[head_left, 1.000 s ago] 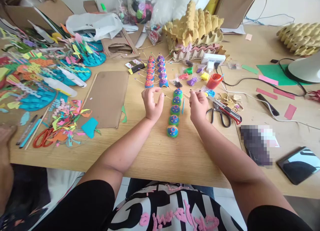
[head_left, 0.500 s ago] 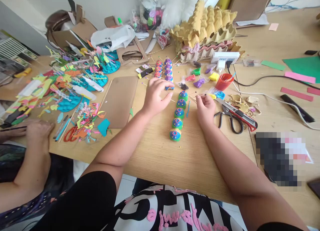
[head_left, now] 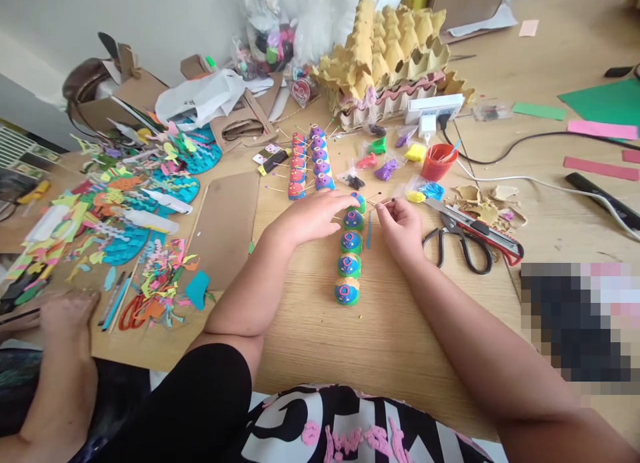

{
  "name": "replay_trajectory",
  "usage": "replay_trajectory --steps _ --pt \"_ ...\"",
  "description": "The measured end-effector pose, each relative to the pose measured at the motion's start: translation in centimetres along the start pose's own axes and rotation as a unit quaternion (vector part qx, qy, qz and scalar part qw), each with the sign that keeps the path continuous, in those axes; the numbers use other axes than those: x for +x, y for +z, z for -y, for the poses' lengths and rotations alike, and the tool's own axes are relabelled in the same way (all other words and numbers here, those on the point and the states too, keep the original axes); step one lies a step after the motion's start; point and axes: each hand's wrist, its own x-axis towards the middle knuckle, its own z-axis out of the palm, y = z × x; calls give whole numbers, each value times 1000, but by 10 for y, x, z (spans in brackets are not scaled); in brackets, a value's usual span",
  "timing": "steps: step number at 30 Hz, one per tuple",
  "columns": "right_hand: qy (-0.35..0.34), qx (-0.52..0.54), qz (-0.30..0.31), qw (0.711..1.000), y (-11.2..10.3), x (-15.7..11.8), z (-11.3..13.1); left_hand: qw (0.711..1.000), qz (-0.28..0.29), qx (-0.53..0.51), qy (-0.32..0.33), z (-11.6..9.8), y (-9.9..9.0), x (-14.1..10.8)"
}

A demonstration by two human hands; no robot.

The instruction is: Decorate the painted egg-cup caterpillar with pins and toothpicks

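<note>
A row of egg-carton cups (head_left: pixel 349 265), painted green and blue with pink rings, runs away from me on the table. My left hand (head_left: pixel 313 217) reaches over its far end, fingers stretched out and thumb apart; whether the fingertips touch the cups I cannot tell. Just right of that end, my right hand (head_left: pixel 401 224) pinches a thin toothpick with a dark tip, pointing toward the cups. Another dark-tipped stick shows near it. A slim blue tool (head_left: pixel 369 230) lies between the row and my right hand. Beyond stand a red row (head_left: pixel 297 166) and a purple row (head_left: pixel 321 157), both with sticks in their sides.
Scissors (head_left: pixel 465 246) and a red cutter knife (head_left: pixel 505 239) lie right of my right hand, near a red cup (head_left: pixel 439 163). Coloured clay packets (head_left: pixel 386 170) and egg trays (head_left: pixel 385 56) are behind. Paper scraps (head_left: pixel 165 283) and another person's hand (head_left: pixel 67 309) are left.
My left hand has come nearer along the green and blue row, now over its far end. My right hand stays beside it, still pinching the stick. The camera view has shifted.
</note>
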Motion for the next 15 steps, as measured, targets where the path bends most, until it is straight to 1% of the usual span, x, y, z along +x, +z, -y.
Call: replay_trajectory --steps 4,9,15 --pt "9 8 -4 1000 1 0 1 1000 -2 10 11 -1 6 6" --pt "-5 1 0 1000 1 -1 -2 999 5 35 18 -1 14 8" --pt "-8 -32 18 999 1 -2 -5 999 -23 33 11 0 24 9"
